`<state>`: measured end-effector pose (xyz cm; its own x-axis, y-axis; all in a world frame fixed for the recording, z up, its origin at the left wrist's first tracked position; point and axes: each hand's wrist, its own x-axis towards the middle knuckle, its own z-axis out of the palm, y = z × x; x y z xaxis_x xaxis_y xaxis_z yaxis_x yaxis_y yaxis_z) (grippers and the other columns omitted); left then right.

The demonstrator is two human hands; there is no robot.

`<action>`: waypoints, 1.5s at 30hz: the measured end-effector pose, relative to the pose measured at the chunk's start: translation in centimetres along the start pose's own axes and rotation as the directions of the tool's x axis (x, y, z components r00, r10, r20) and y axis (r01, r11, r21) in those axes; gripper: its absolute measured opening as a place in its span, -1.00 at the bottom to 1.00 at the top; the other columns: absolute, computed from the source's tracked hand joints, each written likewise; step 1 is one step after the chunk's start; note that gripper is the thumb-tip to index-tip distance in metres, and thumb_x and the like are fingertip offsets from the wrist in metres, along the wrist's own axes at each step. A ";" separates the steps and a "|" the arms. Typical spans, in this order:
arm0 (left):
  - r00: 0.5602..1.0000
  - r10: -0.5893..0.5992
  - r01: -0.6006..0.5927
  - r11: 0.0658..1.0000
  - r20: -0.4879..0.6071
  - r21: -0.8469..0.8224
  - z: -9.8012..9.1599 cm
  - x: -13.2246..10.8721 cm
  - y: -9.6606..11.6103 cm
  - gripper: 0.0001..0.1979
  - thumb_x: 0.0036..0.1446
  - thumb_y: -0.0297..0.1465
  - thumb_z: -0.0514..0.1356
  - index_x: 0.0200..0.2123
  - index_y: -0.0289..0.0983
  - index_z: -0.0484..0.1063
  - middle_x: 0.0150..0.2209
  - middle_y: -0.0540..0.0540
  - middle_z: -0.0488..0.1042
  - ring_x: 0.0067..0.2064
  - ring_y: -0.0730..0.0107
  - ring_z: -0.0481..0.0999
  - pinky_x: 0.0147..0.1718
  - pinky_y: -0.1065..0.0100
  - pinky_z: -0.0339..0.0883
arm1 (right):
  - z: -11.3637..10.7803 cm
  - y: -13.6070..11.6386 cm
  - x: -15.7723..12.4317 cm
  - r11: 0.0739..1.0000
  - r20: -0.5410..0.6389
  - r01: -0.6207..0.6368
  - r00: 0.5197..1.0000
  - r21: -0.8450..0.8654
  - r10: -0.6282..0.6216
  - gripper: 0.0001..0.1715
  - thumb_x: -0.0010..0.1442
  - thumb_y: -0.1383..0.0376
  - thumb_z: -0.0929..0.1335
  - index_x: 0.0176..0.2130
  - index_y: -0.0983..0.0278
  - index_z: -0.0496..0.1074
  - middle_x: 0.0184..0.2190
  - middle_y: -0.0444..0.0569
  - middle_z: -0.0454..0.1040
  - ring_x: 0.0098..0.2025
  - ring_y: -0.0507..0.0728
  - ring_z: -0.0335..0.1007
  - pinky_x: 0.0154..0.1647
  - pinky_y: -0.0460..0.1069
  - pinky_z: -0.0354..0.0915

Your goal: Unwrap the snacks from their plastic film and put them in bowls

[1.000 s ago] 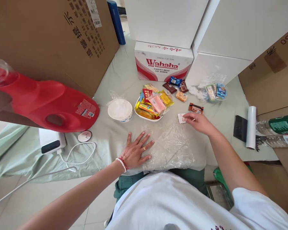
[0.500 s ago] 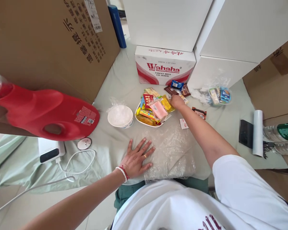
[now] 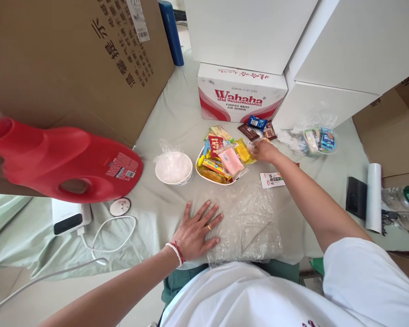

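Observation:
My left hand [image 3: 197,230] lies flat with fingers spread, pressing on the cloth and the edge of a sheet of clear plastic wrap [image 3: 248,227]. Beyond it is a white tray [image 3: 213,181] heaped with snacks, among them a pink packet [image 3: 231,161], a yellow packet [image 3: 243,151] and a red packet [image 3: 216,144]. At the tray's right side, my right hand [image 3: 265,151] has its fingers closed around a small pale snack packet [image 3: 251,146], partly hidden by the fingers. Just behind lie brown chocolate packets [image 3: 248,131] and a blue packet [image 3: 257,121].
A white tub [image 3: 173,169] lined with plastic stands left of the tray. A white-and-red packet [image 3: 271,180] lies under my right forearm. Around stand a Wahaha box [image 3: 240,97], a red detergent bottle [image 3: 71,159], a clear tub of packets [image 3: 320,141] and a white roll [image 3: 373,197].
My right hand has shifted slightly right and nearer to me at the tray's edge. More of the white-and-red packet shows. My left hand stays flat; the whole view has shifted a little.

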<state>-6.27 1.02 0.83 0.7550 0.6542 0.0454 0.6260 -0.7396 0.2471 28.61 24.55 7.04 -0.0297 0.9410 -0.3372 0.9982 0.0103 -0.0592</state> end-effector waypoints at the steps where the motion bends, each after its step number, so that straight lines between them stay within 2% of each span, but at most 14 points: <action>1: 1.000 0.008 -0.008 1.000 -0.003 0.004 0.0 0.0 0.0 -0.27 0.35 0.10 0.03 0.47 -0.02 0.13 0.46 -0.17 0.23 0.51 -0.14 0.05 0.37 -0.35 -0.75 | 0.3 -0.2 -0.2 1.000 -0.007 -0.003 1.000 0.002 0.003 -0.40 0.25 0.15 0.42 0.22 0.28 0.42 0.20 0.25 0.44 0.09 0.29 0.49 0.03 0.04 0.39; 7: 1.000 0.012 -0.012 1.000 0.014 -0.005 0.0 0.1 0.0 -0.11 0.25 0.27 0.01 0.48 -0.07 0.11 0.47 -0.22 0.20 0.50 -0.19 0.03 0.34 -0.36 -0.83 | 1.2 0.7 -3.2 0.984 -0.196 -0.099 0.972 0.148 0.127 -0.44 0.26 0.17 0.37 0.20 0.29 0.44 0.12 0.26 0.48 0.05 0.34 0.49 0.04 0.11 0.40; 11: 0.999 -0.005 0.006 1.000 0.041 -0.029 0.0 0.1 0.0 -0.09 0.23 0.28 0.03 0.49 -0.05 0.10 0.46 -0.23 0.20 0.51 -0.21 0.01 0.35 -0.39 -0.76 | 1.4 3.7 -9.0 0.911 -0.366 -0.144 0.883 0.387 0.295 -0.32 0.19 0.11 0.40 0.23 0.33 0.42 0.03 0.20 0.51 0.03 0.33 0.47 0.10 0.17 0.38; 13: 0.999 -0.015 0.016 0.999 0.049 -0.031 0.0 0.1 0.0 -0.10 0.23 0.28 0.03 0.49 -0.05 0.09 0.47 -0.23 0.20 0.51 -0.20 0.01 0.35 -0.40 -0.75 | 1.9 4.2 -13.0 0.846 -0.338 -0.129 0.878 0.517 0.340 -0.25 0.21 0.07 0.38 0.28 0.33 0.36 0.04 0.18 0.51 -0.05 0.29 0.49 0.03 0.16 0.43; 15: 0.998 -0.019 0.021 0.999 0.054 -0.028 0.0 0.1 0.1 -0.10 0.24 0.27 0.03 0.49 -0.05 0.09 0.47 -0.22 0.20 0.51 -0.20 0.01 0.35 -0.40 -0.76 | 2.9 3.4 -17.2 0.806 -0.218 -0.059 0.949 0.589 0.229 -0.22 0.24 0.07 0.37 0.35 0.27 0.28 0.05 0.16 0.50 -0.19 0.22 0.50 -0.11 0.13 0.47; 17: 0.998 -0.024 0.025 0.999 0.057 -0.025 0.0 0.2 0.1 -0.10 0.23 0.27 0.03 0.49 -0.05 0.10 0.47 -0.22 0.19 0.51 -0.21 0.01 0.35 -0.42 -0.72 | 4.3 1.2 -20.8 0.805 -0.091 0.078 0.995 0.589 -0.029 -0.29 0.27 0.13 0.37 0.36 0.16 0.29 0.07 0.12 0.49 -0.22 0.19 0.50 -0.16 0.11 0.48; 19: 0.998 -0.027 0.028 0.999 0.061 -0.022 0.0 0.3 0.1 -0.10 0.23 0.27 0.05 0.48 -0.05 0.11 0.47 -0.23 0.19 0.51 -0.24 0.01 0.36 -0.45 -0.65 | 6.0 -1.6 -23.3 0.802 -0.034 0.233 0.966 0.550 -0.257 -0.35 0.29 0.25 0.36 0.34 0.10 0.32 0.14 0.10 0.46 -0.06 0.21 0.52 -0.04 0.11 0.48; 21: 0.998 -0.024 0.025 0.999 0.064 -0.020 0.0 0.3 0.0 -0.08 0.21 0.28 0.06 0.48 -0.05 0.11 0.48 -0.25 0.16 0.51 -0.27 0.02 0.35 -0.49 -0.62 | 7.4 -4.1 -24.7 0.832 0.033 0.307 0.931 0.461 -0.362 -0.33 0.28 0.37 0.35 0.34 0.13 0.32 0.24 0.11 0.40 0.09 0.22 0.50 0.09 0.10 0.44; 25: 0.998 0.002 -0.001 1.000 0.057 -0.019 0.1 0.1 -0.4 -0.04 0.15 0.32 0.08 0.48 -0.04 0.13 0.50 -0.30 0.11 0.49 -0.31 0.07 0.33 -0.51 -0.62 | 8.0 -4.9 -24.2 0.863 0.147 0.371 0.886 0.343 -0.439 -0.28 0.25 0.39 0.38 0.36 0.13 0.31 0.40 0.10 0.24 0.14 0.22 0.50 0.14 0.10 0.43; 27: 0.999 0.010 -0.009 1.000 0.053 -0.016 0.1 0.0 -0.7 -0.05 0.15 0.32 0.09 0.47 -0.02 0.14 0.49 -0.28 0.12 0.49 -0.30 0.08 0.35 -0.48 -0.60 | 6.8 -2.8 -22.5 0.872 0.060 0.356 0.916 0.335 -0.396 -0.33 0.29 0.37 0.36 0.34 0.12 0.35 0.41 0.05 0.25 0.22 0.23 0.45 0.22 0.10 0.39; 30: 1.000 0.007 -0.007 1.000 0.031 0.003 0.1 -0.2 -0.8 -0.06 0.16 0.32 0.07 0.47 -0.03 0.15 0.49 -0.26 0.14 0.50 -0.27 0.06 0.36 -0.42 -0.65 | 4.6 1.8 -18.7 0.969 -0.064 0.149 0.988 0.199 -0.139 -0.22 0.25 0.47 0.28 0.40 0.14 0.28 0.44 0.05 0.23 0.33 0.29 0.35 0.26 0.15 0.37; 35: 1.000 0.028 -0.028 1.000 0.013 0.007 0.0 -0.2 -0.9 -0.08 0.19 0.30 0.06 0.47 -0.03 0.14 0.48 -0.24 0.17 0.50 -0.23 0.06 0.38 -0.35 -0.69 | 3.6 6.4 -14.3 0.995 0.057 0.077 0.995 0.058 -0.080 -0.10 0.20 0.46 0.31 0.46 0.22 0.15 0.50 0.09 0.10 0.33 0.31 0.33 0.23 0.11 0.35; 40: 1.000 0.023 -0.022 1.000 0.020 -0.020 0.0 -0.1 -1.0 -0.09 0.21 0.28 0.06 0.49 -0.02 0.10 0.48 -0.24 0.16 0.50 -0.19 0.08 0.40 -0.36 -0.62 | 4.8 6.6 -16.4 0.998 0.038 -0.045 0.998 -0.040 0.047 -0.27 0.31 0.20 0.31 0.41 0.17 0.22 0.28 0.21 0.39 0.09 0.37 0.51 -0.05 0.12 0.43; 45: 1.000 0.013 -0.011 0.999 0.025 -0.046 0.0 -0.1 -0.8 -0.10 0.21 0.27 0.09 0.49 0.01 0.08 0.49 -0.21 0.15 0.51 -0.18 0.06 0.41 -0.36 -0.52 | 4.8 7.5 -20.7 0.983 -0.090 -0.124 0.987 0.138 0.137 -0.27 0.32 0.14 0.30 0.42 0.16 0.22 0.19 0.19 0.44 0.08 0.35 0.49 0.03 0.16 0.42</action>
<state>-6.84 1.59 0.65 0.7676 0.6405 0.0238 0.6077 -0.7390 0.2908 36.49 3.48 9.03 0.1118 0.9601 -0.2563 0.9774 -0.1528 -0.1460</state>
